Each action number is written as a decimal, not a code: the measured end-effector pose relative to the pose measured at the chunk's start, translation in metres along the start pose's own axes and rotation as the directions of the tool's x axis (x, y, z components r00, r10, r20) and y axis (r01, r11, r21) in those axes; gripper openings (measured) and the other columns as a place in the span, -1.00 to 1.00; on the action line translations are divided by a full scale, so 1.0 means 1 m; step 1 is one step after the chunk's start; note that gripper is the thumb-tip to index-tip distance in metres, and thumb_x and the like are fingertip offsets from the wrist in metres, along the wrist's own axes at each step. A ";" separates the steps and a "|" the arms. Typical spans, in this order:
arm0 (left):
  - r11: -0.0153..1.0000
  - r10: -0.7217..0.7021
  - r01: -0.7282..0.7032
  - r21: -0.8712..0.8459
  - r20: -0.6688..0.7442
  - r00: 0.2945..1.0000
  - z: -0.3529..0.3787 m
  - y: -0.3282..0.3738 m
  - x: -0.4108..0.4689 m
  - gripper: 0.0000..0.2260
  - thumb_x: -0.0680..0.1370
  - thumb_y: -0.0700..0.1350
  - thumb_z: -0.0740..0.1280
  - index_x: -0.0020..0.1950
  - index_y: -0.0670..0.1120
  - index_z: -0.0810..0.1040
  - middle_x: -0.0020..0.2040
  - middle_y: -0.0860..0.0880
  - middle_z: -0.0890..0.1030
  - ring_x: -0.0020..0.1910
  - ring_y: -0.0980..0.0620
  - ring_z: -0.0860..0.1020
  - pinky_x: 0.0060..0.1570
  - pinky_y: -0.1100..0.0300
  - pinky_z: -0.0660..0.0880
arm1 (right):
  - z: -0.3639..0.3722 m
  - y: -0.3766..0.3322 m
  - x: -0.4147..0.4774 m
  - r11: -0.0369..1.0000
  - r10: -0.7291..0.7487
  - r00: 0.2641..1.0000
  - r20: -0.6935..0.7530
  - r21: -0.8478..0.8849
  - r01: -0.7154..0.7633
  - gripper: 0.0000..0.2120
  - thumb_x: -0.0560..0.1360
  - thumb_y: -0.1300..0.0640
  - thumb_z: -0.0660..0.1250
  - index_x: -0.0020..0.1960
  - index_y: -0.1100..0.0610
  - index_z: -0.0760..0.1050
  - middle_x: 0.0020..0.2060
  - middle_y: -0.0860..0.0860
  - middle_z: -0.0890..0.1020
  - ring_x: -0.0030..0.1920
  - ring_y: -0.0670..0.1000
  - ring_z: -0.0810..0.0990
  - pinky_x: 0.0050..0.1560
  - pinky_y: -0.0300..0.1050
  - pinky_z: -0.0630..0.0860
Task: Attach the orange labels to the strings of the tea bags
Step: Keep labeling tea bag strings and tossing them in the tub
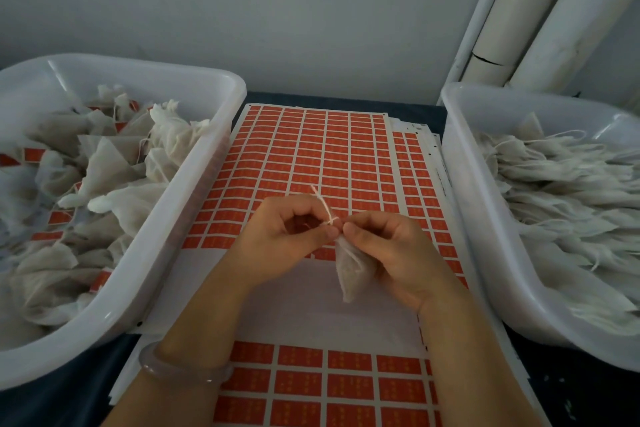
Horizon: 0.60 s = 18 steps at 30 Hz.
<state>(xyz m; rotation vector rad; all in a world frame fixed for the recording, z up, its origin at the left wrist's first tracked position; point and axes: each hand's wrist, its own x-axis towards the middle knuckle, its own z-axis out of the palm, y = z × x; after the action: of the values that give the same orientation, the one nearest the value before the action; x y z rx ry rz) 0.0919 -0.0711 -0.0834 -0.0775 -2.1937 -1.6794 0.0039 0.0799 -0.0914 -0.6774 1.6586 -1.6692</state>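
Note:
A white tea bag [351, 270] hangs below my right hand [388, 250], whose fingers grip its top. Its white string [323, 206] rises up and to the left from between my fingertips. My left hand [284, 236] pinches that string, and something orange shows dimly inside its curled fingers. Both hands hover over a sheet of orange labels [332, 156] lying on the table between two tubs. The lower rows of this sheet are bare white backing [311, 319].
A white tub [194, 163] on the left holds tea bags with orange labels attached. A white tub [460, 163] on the right holds tea bags with plain strings. Another label sheet [329, 388] lies nearest me. White pipes [519, 21] stand at the back right.

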 end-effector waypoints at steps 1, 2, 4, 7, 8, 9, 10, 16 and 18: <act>1.000 0.001 -0.001 -0.008 -0.002 1.000 0.000 0.000 0.000 -0.80 0.42 -0.15 0.36 -0.08 -0.26 0.63 -0.20 -0.25 0.62 -0.21 -0.27 0.59 -0.15 -0.25 0.53 | -0.001 0.001 0.000 1.000 0.006 1.000 0.021 -0.020 -0.006 -0.80 0.24 -0.08 0.42 -0.18 -0.06 0.69 -0.21 -0.08 0.69 -0.15 -0.12 0.65 -0.09 -0.17 0.55; 1.000 -0.002 0.002 -0.023 -0.004 1.000 0.000 0.000 -0.001 -0.82 0.42 -0.16 0.37 -0.08 -0.24 0.64 -0.19 -0.22 0.64 -0.20 -0.23 0.61 -0.14 -0.19 0.57 | -0.002 0.001 0.000 0.999 0.014 0.999 0.040 -0.041 -0.012 -0.78 0.23 -0.11 0.43 -0.18 -0.06 0.68 -0.21 -0.08 0.68 -0.15 -0.11 0.64 -0.06 -0.13 0.56; 0.998 -0.029 0.029 -0.050 -0.006 1.000 0.002 0.000 -0.001 -0.88 0.41 -0.16 0.39 -0.10 -0.16 0.65 -0.20 -0.14 0.67 -0.21 -0.15 0.63 -0.16 -0.04 0.59 | -0.004 0.001 -0.001 0.997 0.020 0.998 0.064 -0.079 -0.015 -0.75 0.22 -0.17 0.44 -0.18 -0.07 0.67 -0.22 -0.09 0.66 -0.15 -0.11 0.63 -0.02 -0.08 0.56; 0.991 -0.109 0.106 -0.076 -0.046 0.993 0.005 -0.004 0.000 -0.92 0.41 -0.24 0.42 -0.15 -0.09 0.68 -0.23 -0.05 0.69 -0.23 -0.03 0.65 -0.21 0.20 0.59 | -0.001 -0.002 -0.003 0.970 -0.014 0.999 0.051 -0.241 0.026 -0.82 0.37 -0.15 0.38 -0.17 -0.05 0.59 -0.34 -0.20 0.59 -0.27 -0.21 0.57 -0.19 -0.27 0.52; 0.986 -0.139 0.131 -0.104 -0.074 0.988 0.006 -0.004 0.001 -0.90 0.40 -0.26 0.43 -0.19 -0.08 0.69 -0.25 -0.04 0.69 -0.25 0.01 0.65 -0.22 0.26 0.57 | 0.001 -0.003 -0.003 0.957 -0.030 0.998 0.047 -0.287 0.042 -0.89 0.47 -0.07 0.34 -0.16 -0.05 0.53 -0.38 -0.24 0.55 -0.32 -0.25 0.53 -0.27 -0.33 0.47; 0.977 -0.170 0.154 -0.150 -0.101 0.980 0.006 -0.004 0.001 -0.91 0.37 -0.24 0.44 -0.23 -0.06 0.69 -0.27 -0.04 0.68 -0.27 0.03 0.65 -0.24 0.28 0.56 | 0.002 -0.003 -0.002 0.944 -0.054 0.998 0.041 -0.324 0.064 -0.89 0.53 0.01 0.29 -0.16 -0.03 0.49 -0.42 -0.26 0.52 -0.37 -0.27 0.49 -0.33 -0.38 0.42; 0.964 -0.200 0.173 -0.202 -0.118 0.973 0.006 -0.004 0.002 -0.94 0.33 -0.20 0.45 -0.26 -0.04 0.69 -0.28 -0.04 0.67 -0.29 0.03 0.65 -0.25 0.28 0.56 | 0.003 -0.003 -0.002 0.931 -0.081 0.996 0.035 -0.354 0.088 -0.87 0.56 0.06 0.26 -0.17 -0.02 0.46 -0.44 -0.26 0.49 -0.39 -0.29 0.46 -0.37 -0.41 0.38; 0.910 -0.297 0.241 -0.337 -0.125 0.947 0.004 -0.005 0.004 -0.79 0.23 -0.20 0.47 -0.23 -0.16 0.49 -0.33 -0.07 0.61 -0.32 0.00 0.60 -0.30 0.24 0.54 | 0.015 -0.002 -0.002 0.876 -0.246 0.969 -0.017 -0.432 0.214 -0.87 0.55 0.13 0.28 -0.18 0.02 0.45 -0.40 -0.23 0.49 -0.38 -0.24 0.45 -0.36 -0.44 0.38; 0.941 -0.251 0.210 -0.264 -0.134 0.959 0.003 -0.003 0.004 -0.83 0.25 -0.15 0.47 -0.26 -0.12 0.52 -0.33 -0.06 0.61 -0.32 0.00 0.60 -0.28 0.25 0.54 | 0.018 -0.001 -0.002 0.865 -0.283 0.959 -0.025 -0.437 0.244 -0.86 0.55 0.14 0.27 -0.18 0.01 0.44 -0.39 -0.22 0.50 -0.36 -0.22 0.46 -0.34 -0.42 0.40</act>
<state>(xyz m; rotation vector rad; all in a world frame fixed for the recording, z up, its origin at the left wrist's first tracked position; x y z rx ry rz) 0.0870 -0.0700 -0.0857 0.2568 -1.9225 -2.0035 0.0184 0.0700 -0.0893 -1.1021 2.1077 -1.5363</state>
